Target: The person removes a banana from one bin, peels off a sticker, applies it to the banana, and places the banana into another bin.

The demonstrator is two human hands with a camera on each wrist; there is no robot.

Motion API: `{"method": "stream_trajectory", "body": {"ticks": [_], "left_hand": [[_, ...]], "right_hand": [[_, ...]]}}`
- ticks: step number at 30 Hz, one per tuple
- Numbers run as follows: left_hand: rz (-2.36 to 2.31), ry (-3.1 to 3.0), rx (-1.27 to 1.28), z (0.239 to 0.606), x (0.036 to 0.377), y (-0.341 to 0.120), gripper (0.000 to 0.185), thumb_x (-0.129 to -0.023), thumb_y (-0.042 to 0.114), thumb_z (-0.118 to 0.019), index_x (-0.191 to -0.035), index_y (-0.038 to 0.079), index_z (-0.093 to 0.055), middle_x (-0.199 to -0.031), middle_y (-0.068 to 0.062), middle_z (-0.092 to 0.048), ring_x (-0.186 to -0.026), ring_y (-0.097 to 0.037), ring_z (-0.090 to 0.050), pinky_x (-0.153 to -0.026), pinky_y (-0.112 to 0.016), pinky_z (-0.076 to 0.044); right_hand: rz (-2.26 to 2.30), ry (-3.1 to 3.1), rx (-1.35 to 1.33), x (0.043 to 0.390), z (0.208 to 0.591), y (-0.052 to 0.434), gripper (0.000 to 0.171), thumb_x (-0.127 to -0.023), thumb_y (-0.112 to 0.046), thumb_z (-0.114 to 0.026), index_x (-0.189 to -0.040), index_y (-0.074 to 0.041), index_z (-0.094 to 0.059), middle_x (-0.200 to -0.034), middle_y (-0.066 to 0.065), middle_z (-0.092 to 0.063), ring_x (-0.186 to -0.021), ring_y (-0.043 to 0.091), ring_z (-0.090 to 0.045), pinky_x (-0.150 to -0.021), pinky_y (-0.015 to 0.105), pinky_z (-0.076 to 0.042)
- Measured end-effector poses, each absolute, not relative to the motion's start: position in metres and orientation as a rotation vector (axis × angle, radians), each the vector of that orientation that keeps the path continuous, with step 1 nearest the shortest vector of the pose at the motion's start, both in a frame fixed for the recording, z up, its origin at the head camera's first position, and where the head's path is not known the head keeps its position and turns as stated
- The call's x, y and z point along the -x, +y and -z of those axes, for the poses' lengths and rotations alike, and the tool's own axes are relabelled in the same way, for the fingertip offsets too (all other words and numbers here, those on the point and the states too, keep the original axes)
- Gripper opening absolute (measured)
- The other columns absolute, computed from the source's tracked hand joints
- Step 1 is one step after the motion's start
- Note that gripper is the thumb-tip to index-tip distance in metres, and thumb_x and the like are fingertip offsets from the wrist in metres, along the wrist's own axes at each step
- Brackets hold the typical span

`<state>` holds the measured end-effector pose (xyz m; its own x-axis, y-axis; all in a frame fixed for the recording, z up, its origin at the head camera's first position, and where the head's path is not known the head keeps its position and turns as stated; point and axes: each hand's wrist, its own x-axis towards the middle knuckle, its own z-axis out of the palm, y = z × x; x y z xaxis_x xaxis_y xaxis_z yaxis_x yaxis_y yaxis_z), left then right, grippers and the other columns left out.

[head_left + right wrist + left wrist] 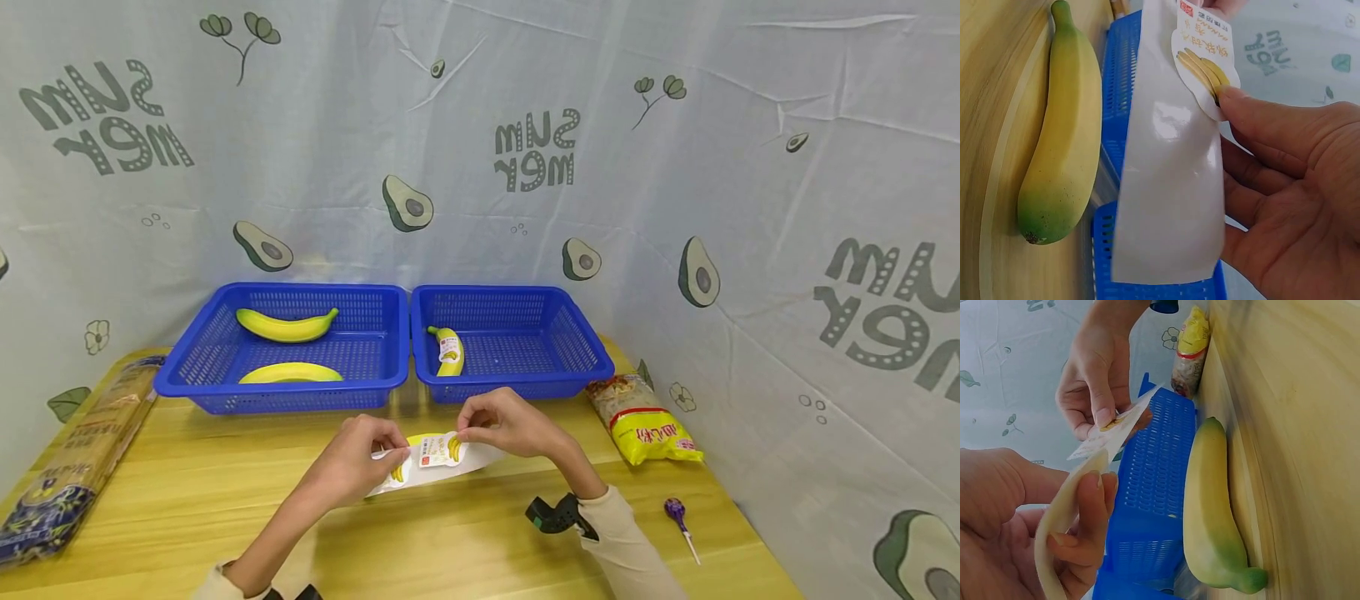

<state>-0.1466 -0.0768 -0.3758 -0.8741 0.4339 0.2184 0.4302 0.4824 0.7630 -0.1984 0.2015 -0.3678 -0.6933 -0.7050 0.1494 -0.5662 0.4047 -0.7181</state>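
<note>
1. Wooden table (pixel 465 533) backed by an avocado-print cloth backdrop (pixel 480 167); everything below sits on or over the table.
2. Long packet of noodles (pixel 75 458) along the table's left edge, beside the left basket.
3. Left blue basket (pixel 187 367) at the back: holds two bare yellow bananas, one (pixel 287 327) toward the rear, one (pixel 291 373) against the front wall.
4. Right blue basket (pixel 592 358), touching the left one side by side: holds a single banana (pixel 450 350) near its left wall, already wearing a label.
5. Yellow snack bag (pixel 647 421) just right of the right basket's front corner.
6. Loose banana (pixel 1063 131) flat on the table just before the baskets, under the hands; bare, no label seen in the wrist views. Mostly hidden in the head view.
7. White backing sheet (pixel 1169 187) held up over that banana, between both hands.
8. Left hand (pixel 360 458): fingers curled, gripping the sheet's left end, thumb on top.
9. Right hand (pixel 504 423): thumb and forefinger pinching the banana sticker (pixel 1200 62) at the sheet's upper edge; sticker partly lifted off the backing.
10. Purple lollipop (pixel 678 521) near the right front edge, well apart from the hands.
</note>
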Motion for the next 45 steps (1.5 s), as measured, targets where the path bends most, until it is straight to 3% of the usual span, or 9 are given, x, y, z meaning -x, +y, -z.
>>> {"method": "stream_trajectory", "body": {"ticks": [10, 17, 22, 27, 30, 34, 38, 40, 45], "left_hand": [[-1.351, 2.629, -0.784, 0.382, 0.145, -0.073, 0.013, -0.096, 0.004, -0.079, -0.085, 0.010, -0.078, -0.077, 0.007, -0.068, -0.074, -0.008, -0.059, -0.071, -0.027, -0.052], [-1.334, 2.551, -0.790, 0.390, 0.144, -0.068, 0.013, -0.097, 0.003, -0.077, -0.085, 0.008, -0.077, -0.078, 0.005, -0.067, -0.075, -0.011, -0.058, -0.067, -0.025, -0.051], [-1.349, 2.499, -0.792, 0.398, 0.143, -0.064, 0.015, -0.098, 0.002, -0.076, -0.084, 0.007, -0.076, -0.075, 0.005, -0.066, -0.069, -0.010, -0.057, -0.063, -0.024, -0.050], [-1.381, 2.417, -0.776, 0.414, 0.145, -0.060, 0.016, -0.099, 0.003, -0.075, -0.084, 0.008, -0.075, -0.073, 0.002, -0.065, -0.049, -0.012, -0.057, -0.048, -0.027, -0.052], [-1.354, 2.426, -0.856, 0.441, 0.153, -0.059, 0.016, -0.102, 0.007, -0.073, -0.086, 0.010, -0.075, -0.075, 0.004, -0.065, -0.044, -0.010, -0.057, -0.046, -0.027, -0.052], [-1.311, 2.440, -0.873, 0.443, 0.149, -0.055, 0.015, -0.101, 0.006, -0.073, -0.086, 0.009, -0.074, -0.076, 0.004, -0.066, -0.051, -0.009, -0.058, -0.054, -0.026, -0.053], [-1.277, 2.440, -0.792, 0.420, 0.134, -0.049, 0.015, -0.097, 0.002, -0.077, -0.083, 0.008, -0.073, -0.075, 0.003, -0.066, -0.062, -0.010, -0.058, -0.057, -0.026, -0.049], [-1.268, 2.425, -0.782, 0.421, 0.133, -0.047, 0.015, -0.097, 0.002, -0.076, -0.084, 0.008, -0.072, -0.074, 0.002, -0.065, -0.059, -0.010, -0.058, -0.055, -0.026, -0.050], [-1.226, 2.405, -0.836, 0.461, 0.149, -0.047, 0.013, -0.098, 0.009, -0.078, -0.086, 0.015, -0.075, -0.074, 0.008, -0.065, -0.057, -0.006, -0.060, -0.054, -0.026, -0.052]], "right_hand": [[1.141, 2.446, 1.127, 0.200, 0.366, 0.204, 0.004, -0.100, -0.002, -0.075, -0.096, -0.002, -0.073, -0.092, 0.005, -0.075, -0.079, 0.008, -0.067, -0.077, 0.030, -0.064], [1.160, 2.390, 1.093, 0.201, 0.366, 0.208, 0.005, -0.103, -0.002, -0.072, -0.098, -0.001, -0.072, -0.089, 0.007, -0.075, -0.077, 0.034, -0.075, -0.073, 0.048, -0.065], [1.177, 2.359, 1.079, 0.201, 0.366, 0.210, 0.006, -0.103, -0.001, -0.071, -0.098, 0.002, -0.071, -0.089, 0.010, -0.076, -0.078, 0.044, -0.075, -0.074, 0.059, -0.063], [1.187, 2.360, 1.073, 0.202, 0.366, 0.210, 0.005, -0.103, 0.000, -0.071, -0.098, 0.002, -0.071, -0.089, 0.011, -0.075, -0.078, 0.044, -0.076, -0.077, 0.059, -0.063], [1.187, 2.373, 1.078, 0.202, 0.366, 0.210, 0.005, -0.103, 0.000, -0.071, -0.098, 0.002, -0.072, -0.090, 0.011, -0.075, -0.078, 0.041, -0.076, -0.077, 0.059, -0.063], [1.187, 2.376, 1.084, 0.203, 0.366, 0.210, 0.005, -0.103, 0.000, -0.071, -0.098, 0.002, -0.072, -0.090, 0.011, -0.075, -0.077, 0.040, -0.076, -0.077, 0.058, -0.064], [1.190, 2.373, 1.071, 0.203, 0.366, 0.211, 0.005, -0.103, 0.000, -0.071, -0.098, 0.002, -0.072, -0.089, 0.012, -0.075, -0.078, 0.043, -0.075, -0.076, 0.052, -0.065], [1.189, 2.372, 1.066, 0.203, 0.366, 0.210, 0.005, -0.103, 0.000, -0.071, -0.098, 0.002, -0.072, -0.089, 0.012, -0.075, -0.078, 0.045, -0.075, -0.075, 0.050, -0.065], [1.180, 2.378, 1.064, 0.202, 0.366, 0.210, 0.005, -0.103, 0.000, -0.071, -0.098, 0.001, -0.073, -0.089, 0.012, -0.076, -0.078, 0.045, -0.075, -0.075, 0.053, -0.065]]}}
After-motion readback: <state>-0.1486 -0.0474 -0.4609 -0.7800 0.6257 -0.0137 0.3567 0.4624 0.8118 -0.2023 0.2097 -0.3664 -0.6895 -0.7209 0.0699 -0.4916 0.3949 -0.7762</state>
